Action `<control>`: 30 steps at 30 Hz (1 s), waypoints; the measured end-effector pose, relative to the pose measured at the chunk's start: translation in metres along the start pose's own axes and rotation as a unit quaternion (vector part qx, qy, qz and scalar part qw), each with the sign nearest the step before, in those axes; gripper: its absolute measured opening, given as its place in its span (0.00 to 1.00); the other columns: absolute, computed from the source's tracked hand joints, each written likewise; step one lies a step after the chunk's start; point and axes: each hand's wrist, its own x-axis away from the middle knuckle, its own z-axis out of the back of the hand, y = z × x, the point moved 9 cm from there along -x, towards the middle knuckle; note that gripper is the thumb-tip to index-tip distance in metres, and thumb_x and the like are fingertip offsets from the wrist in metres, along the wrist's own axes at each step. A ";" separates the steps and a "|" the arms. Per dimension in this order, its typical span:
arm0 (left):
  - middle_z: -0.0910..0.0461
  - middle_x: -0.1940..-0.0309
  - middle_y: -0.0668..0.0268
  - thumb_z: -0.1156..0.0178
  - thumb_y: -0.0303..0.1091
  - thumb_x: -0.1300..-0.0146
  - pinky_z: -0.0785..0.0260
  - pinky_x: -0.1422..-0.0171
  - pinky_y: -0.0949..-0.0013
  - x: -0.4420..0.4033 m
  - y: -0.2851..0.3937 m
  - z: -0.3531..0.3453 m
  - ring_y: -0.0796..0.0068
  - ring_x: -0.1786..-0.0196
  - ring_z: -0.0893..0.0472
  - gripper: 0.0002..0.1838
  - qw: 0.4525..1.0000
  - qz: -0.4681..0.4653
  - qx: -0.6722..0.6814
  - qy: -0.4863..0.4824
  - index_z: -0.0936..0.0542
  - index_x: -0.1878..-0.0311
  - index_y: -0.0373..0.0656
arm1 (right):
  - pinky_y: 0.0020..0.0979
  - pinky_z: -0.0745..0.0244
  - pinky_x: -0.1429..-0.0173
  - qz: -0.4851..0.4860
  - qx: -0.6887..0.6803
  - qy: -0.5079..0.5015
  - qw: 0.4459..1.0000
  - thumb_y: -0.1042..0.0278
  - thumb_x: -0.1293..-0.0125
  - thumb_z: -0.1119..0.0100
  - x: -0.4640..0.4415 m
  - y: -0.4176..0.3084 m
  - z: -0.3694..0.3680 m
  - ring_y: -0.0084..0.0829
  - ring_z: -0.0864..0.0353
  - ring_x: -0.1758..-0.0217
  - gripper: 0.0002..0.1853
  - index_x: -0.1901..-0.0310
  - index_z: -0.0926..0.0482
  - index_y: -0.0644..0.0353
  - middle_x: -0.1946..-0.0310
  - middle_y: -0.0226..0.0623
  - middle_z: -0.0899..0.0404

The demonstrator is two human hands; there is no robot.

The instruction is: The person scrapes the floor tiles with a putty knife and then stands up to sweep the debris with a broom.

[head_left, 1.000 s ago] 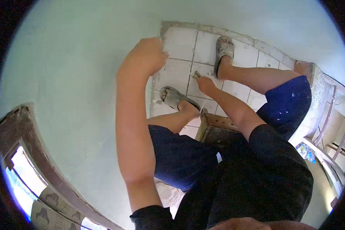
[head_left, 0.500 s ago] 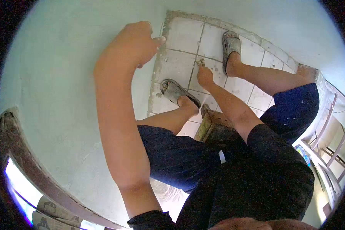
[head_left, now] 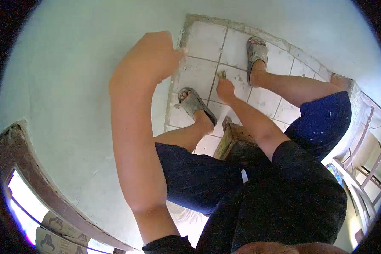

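Note:
My left hand is beside the pale green wall, bent at the wrist. Its fingers are curled and mostly hidden, and the thumb tip looks whitish. What it holds, if anything, does not show. Lower down, over the tiled floor between my feet, my right hand is closed around a small object. Only a short brownish-yellow tip of that object sticks out past the fingers, too small to name.
My sandals, the left one and the right one, rest on the tiles. A worn wooden stool or block stands between my legs. A window frame lies at lower left. Metal bars and stacked items are at the right.
My left hand has shifted slightly down and to the right in view. The right hand has turned a little and its object shows less; the whole view has also shifted slightly.

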 end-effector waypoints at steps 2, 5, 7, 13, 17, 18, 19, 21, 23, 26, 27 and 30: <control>0.17 0.66 0.47 0.41 0.47 0.33 0.24 0.68 0.60 0.001 -0.004 -0.005 0.63 0.80 0.18 0.27 1.000 0.007 0.001 -0.008 0.25 0.42 0.32 | 0.47 0.22 0.53 0.003 -0.022 0.006 1.000 0.73 0.39 0.50 -0.015 -0.002 0.015 0.49 0.18 0.58 0.10 0.57 0.23 0.63 0.64 0.51 0.19; 0.17 0.65 0.46 0.40 0.46 0.33 0.24 0.69 0.60 0.004 -0.007 -0.001 0.62 0.79 0.18 0.27 1.000 -0.005 -0.009 0.022 0.26 0.42 0.32 | 0.48 0.22 0.53 0.033 -0.044 0.045 0.997 0.73 0.38 0.50 0.020 -0.011 0.014 0.50 0.18 0.57 0.11 0.56 0.23 0.63 0.65 0.51 0.19; 0.17 0.65 0.45 0.41 0.46 0.33 0.23 0.68 0.59 0.018 -0.017 -0.017 0.62 0.79 0.18 0.26 0.999 0.047 0.008 -0.019 0.25 0.43 0.32 | 0.48 0.22 0.54 0.057 -0.043 0.052 0.996 0.72 0.38 0.50 0.039 -0.014 0.005 0.50 0.19 0.58 0.11 0.56 0.23 0.63 0.66 0.52 0.20; 0.17 0.63 0.44 0.40 0.45 0.33 0.22 0.67 0.59 0.011 -0.025 -0.011 0.59 0.78 0.17 0.24 1.000 0.012 0.012 0.015 0.24 0.44 0.33 | 0.49 0.21 0.56 0.033 -0.063 0.033 0.997 0.73 0.38 0.50 -0.001 -0.021 0.000 0.50 0.18 0.59 0.10 0.56 0.23 0.65 0.66 0.51 0.19; 0.17 0.68 0.47 0.40 0.45 0.33 0.23 0.67 0.58 0.014 -0.017 -0.001 0.58 0.78 0.18 0.25 0.999 -0.004 -0.029 0.043 0.25 0.44 0.33 | 0.50 0.21 0.61 0.025 -0.002 0.013 1.000 0.72 0.38 0.49 0.007 -0.032 -0.002 0.50 0.17 0.63 0.09 0.59 0.22 0.63 0.67 0.50 0.19; 0.17 0.68 0.47 0.40 0.45 0.33 0.23 0.67 0.58 0.015 -0.013 0.005 0.58 0.78 0.18 0.25 0.999 -0.004 -0.027 0.041 0.25 0.44 0.33 | 0.50 0.21 0.63 0.036 0.009 -0.027 0.999 0.72 0.38 0.50 0.020 -0.033 -0.018 0.50 0.17 0.64 0.09 0.60 0.22 0.63 0.69 0.50 0.19; 0.17 0.69 0.47 0.40 0.45 0.33 0.23 0.67 0.58 0.015 -0.013 0.009 0.58 0.79 0.18 0.25 0.999 0.012 -0.013 0.042 0.25 0.44 0.32 | 0.51 0.21 0.64 0.036 0.015 -0.020 0.999 0.71 0.38 0.50 0.016 -0.031 -0.021 0.50 0.17 0.64 0.09 0.60 0.22 0.62 0.69 0.49 0.19; 0.17 0.70 0.47 0.40 0.45 0.33 0.23 0.68 0.58 0.018 -0.021 0.005 0.59 0.79 0.18 0.25 0.999 0.028 0.004 0.039 0.25 0.44 0.32 | 0.50 0.21 0.63 0.043 -0.004 0.037 0.998 0.71 0.38 0.50 -0.009 -0.032 -0.012 0.51 0.17 0.63 0.09 0.60 0.21 0.62 0.69 0.50 0.19; 0.18 0.70 0.47 0.40 0.45 0.34 0.23 0.68 0.59 0.024 -0.026 -0.002 0.61 0.80 0.18 0.25 0.999 0.025 0.007 0.042 0.25 0.45 0.31 | 0.50 0.21 0.62 0.051 -0.025 0.092 0.994 0.71 0.38 0.50 -0.046 -0.027 -0.012 0.52 0.17 0.62 0.09 0.60 0.21 0.62 0.68 0.51 0.19; 0.18 0.73 0.48 0.40 0.44 0.34 0.23 0.69 0.59 0.025 -0.027 -0.008 0.62 0.81 0.19 0.25 1.000 0.005 -0.005 0.028 0.25 0.44 0.31 | 0.50 0.21 0.61 0.018 -0.103 0.039 0.994 0.71 0.39 0.50 -0.052 -0.017 -0.029 0.54 0.18 0.62 0.10 0.58 0.23 0.63 0.67 0.52 0.19; 0.18 0.73 0.48 0.40 0.44 0.34 0.23 0.69 0.59 0.024 -0.026 -0.002 0.62 0.81 0.19 0.25 0.999 0.002 -0.007 0.040 0.25 0.44 0.31 | 0.51 0.22 0.60 0.062 -0.030 0.043 0.997 0.71 0.39 0.49 -0.014 -0.040 -0.010 0.54 0.18 0.62 0.11 0.57 0.24 0.63 0.67 0.52 0.19; 0.17 0.70 0.47 0.40 0.45 0.34 0.23 0.68 0.59 0.021 -0.030 -0.006 0.62 0.80 0.18 0.26 1.000 0.023 0.009 0.013 0.25 0.44 0.30 | 0.53 0.22 0.59 0.062 -0.042 0.020 0.997 0.71 0.40 0.48 0.044 -0.051 -0.022 0.54 0.18 0.62 0.12 0.55 0.24 0.64 0.66 0.53 0.19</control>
